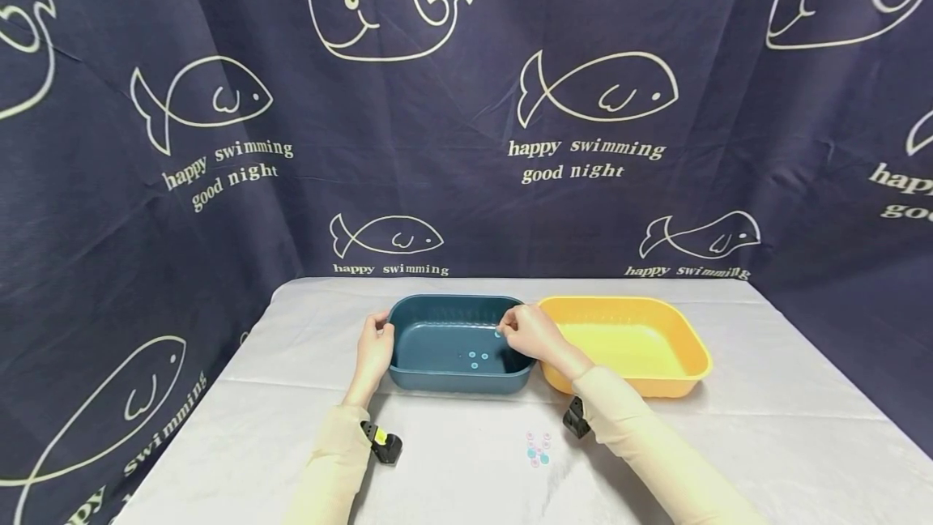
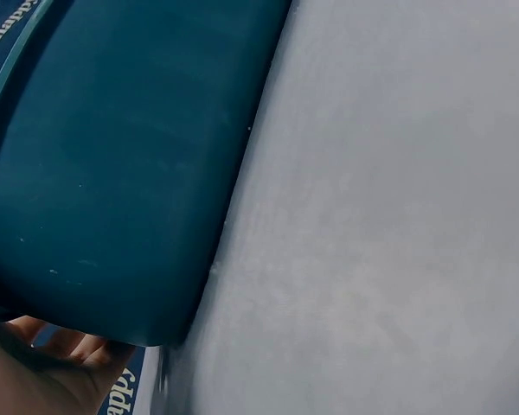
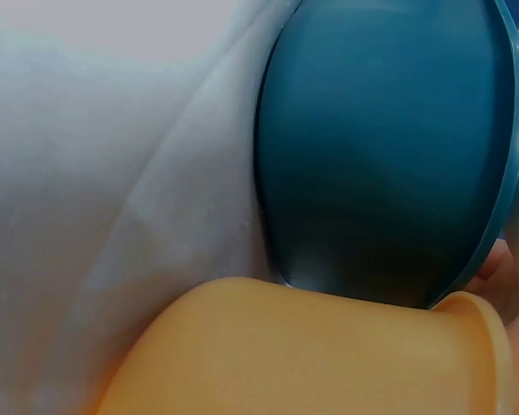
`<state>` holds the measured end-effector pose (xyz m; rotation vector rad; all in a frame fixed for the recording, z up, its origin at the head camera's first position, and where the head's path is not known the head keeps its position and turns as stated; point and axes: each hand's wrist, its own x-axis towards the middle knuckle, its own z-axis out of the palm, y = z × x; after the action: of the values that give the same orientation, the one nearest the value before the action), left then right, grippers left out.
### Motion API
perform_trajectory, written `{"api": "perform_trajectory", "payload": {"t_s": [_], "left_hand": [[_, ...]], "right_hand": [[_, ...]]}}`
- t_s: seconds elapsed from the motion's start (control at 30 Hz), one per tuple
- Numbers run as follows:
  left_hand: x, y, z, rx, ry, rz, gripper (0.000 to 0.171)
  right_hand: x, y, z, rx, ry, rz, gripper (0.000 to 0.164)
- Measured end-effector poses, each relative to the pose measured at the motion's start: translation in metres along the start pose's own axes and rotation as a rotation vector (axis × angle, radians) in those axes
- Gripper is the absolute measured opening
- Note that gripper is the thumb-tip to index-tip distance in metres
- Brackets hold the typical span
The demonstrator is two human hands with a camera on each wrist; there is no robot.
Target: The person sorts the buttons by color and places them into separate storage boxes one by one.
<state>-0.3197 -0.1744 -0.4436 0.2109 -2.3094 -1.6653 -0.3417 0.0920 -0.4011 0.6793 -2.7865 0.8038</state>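
A dark teal basin (image 1: pixel 457 382) stands on the table, and my left hand (image 1: pixel 375 349) grips its left end at the rim. In the left wrist view, the fingers of that hand (image 2: pixel 56 367) lie against the end wall of the basin (image 2: pixel 130 173). My right hand (image 1: pixel 535 334) is over the basin's right end, pinching a small light-blue disc (image 1: pixel 498 335), perhaps a button or bead. Several similar blue discs (image 1: pixel 475 365) lie on the basin floor. The right wrist view shows only part of the right hand (image 3: pixel 506 281), behind the rims; its fingertips are hidden there.
A yellow basin (image 1: pixel 681 386) stands against the teal one's right end, beneath my right wrist. Nearer me, a small cluster of pink and blue discs (image 1: pixel 538 450) lies on the white tablecloth (image 1: pixel 452 460). A dark blue curtain (image 1: pixel 466 120) with fish drawings hangs behind the table.
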Motion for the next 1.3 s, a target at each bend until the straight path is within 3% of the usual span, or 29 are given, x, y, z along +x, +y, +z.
{"api": "perform_trajectory", "payload": {"t_s": [0.77,1.3], "left_hand": [[-0.001,0.001,-0.001,-0.003,-0.022,-0.023,0.039],[0.000,0.001,-0.001,0.011,-0.027,-0.022,0.040]], "right_hand": [[-0.004,-0.004,-0.003,0.028,-0.008,0.004,0.012],[-0.016,-0.002,-0.012,0.060,-0.012,-0.085,0.008]]}}
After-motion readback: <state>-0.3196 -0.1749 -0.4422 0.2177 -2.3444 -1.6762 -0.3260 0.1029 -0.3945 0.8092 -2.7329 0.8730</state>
